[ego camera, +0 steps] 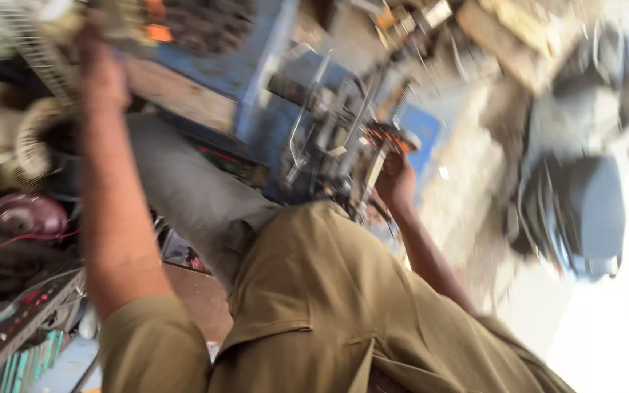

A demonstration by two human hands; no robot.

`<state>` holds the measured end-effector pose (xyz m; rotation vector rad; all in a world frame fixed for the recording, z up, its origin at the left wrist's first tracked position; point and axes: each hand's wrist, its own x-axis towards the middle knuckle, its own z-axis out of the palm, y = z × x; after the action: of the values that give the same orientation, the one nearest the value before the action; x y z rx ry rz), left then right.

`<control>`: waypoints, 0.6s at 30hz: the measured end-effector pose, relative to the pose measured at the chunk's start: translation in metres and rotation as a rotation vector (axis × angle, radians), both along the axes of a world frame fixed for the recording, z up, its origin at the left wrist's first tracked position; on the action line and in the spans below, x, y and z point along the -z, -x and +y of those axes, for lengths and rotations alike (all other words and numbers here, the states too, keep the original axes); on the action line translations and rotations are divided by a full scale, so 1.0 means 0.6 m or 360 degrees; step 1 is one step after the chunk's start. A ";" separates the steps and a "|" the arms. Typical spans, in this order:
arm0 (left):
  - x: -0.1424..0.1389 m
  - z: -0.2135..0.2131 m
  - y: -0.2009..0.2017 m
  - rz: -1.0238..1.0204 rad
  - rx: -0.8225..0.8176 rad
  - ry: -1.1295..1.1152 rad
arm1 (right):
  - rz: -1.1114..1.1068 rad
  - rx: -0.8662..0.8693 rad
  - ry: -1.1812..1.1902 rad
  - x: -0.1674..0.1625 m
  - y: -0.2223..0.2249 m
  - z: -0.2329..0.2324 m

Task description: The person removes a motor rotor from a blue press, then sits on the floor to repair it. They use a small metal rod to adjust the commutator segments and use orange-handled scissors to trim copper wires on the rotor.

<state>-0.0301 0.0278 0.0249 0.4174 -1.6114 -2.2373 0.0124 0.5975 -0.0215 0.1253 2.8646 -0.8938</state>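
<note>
The view is tilted and blurred by motion. My left hand [100, 71] is stretched up to the far left beside a white wire fan guard [38, 54]; blur hides its grip. My right hand [396, 180] reaches forward to a metal machine frame [329, 124] and closes around a round orange-and-black part [391, 138] at the frame's right end. My khaki shirt [329, 313] and grey trouser leg [191, 189] fill the lower middle.
A blue cabinet or stand [249, 65] is behind the machine. Fan guards [34, 138], a maroon round motor part [27, 215] and an electronics panel [23, 309] crowd the left. A dark scooter-like body [584, 196] stands at the right on pale ground.
</note>
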 end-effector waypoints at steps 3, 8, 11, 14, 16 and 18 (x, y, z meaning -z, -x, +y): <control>-0.015 -0.003 -0.013 0.0104 0.0015 0.0196 | 0.0051 0.0090 0.0203 0.002 -0.001 0.010; -0.040 0.013 -0.027 0.0407 0.0216 0.0291 | 0.0174 0.0205 0.1022 -0.068 -0.024 0.020; -0.031 0.008 -0.029 0.0280 0.0137 0.0309 | 0.0282 0.0068 0.1011 -0.120 -0.055 -0.016; -0.011 -0.005 -0.030 0.0299 0.0120 0.0361 | 0.0609 -0.0143 0.0586 -0.141 -0.066 -0.076; 0.000 -0.012 -0.031 0.0260 0.0109 0.0345 | 0.0753 -0.0138 0.0566 -0.146 -0.060 -0.098; 0.003 -0.014 -0.032 0.0267 0.0110 0.0340 | 0.0804 -0.0134 0.0576 -0.147 -0.057 -0.106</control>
<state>-0.0106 0.0194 0.0229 0.1154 -1.7734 -2.0574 0.0464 0.5337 0.0665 -0.2990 3.0360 -1.6007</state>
